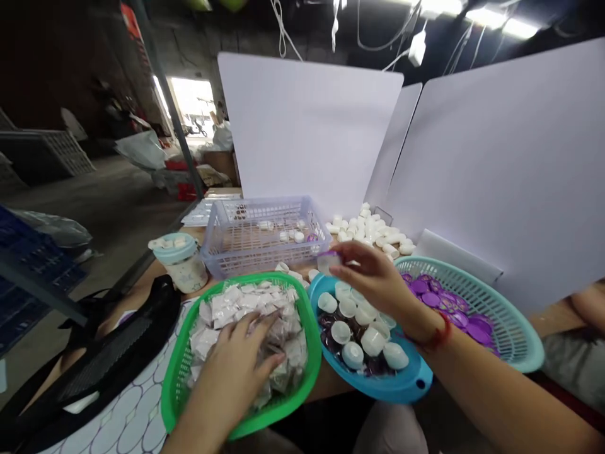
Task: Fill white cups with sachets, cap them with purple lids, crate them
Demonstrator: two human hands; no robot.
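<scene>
My left hand [236, 362] rests with its fingers spread on small white packets [236, 306] that fill a green basket [312, 353]. It does not seem to grip any of them. My right hand [371, 274] pinches a small translucent cup [327, 261] with a purple edge, held above the far rim of a blue basket [411, 381]. Inside that basket, several white cups [373, 340] lie over dark wrapped pieces [333, 331]. To the right, a pale teal basket [517, 334] contains many purple round lids [454, 302].
Behind the baskets stands a lilac crate [265, 255] holding a few small pieces. White capsule-like pieces [373, 230] are heaped before tall white panels [312, 126]. A lidded cup [184, 261] and a black strap-like bag [127, 353] lie left. Another person's arm [590, 309] shows at far right.
</scene>
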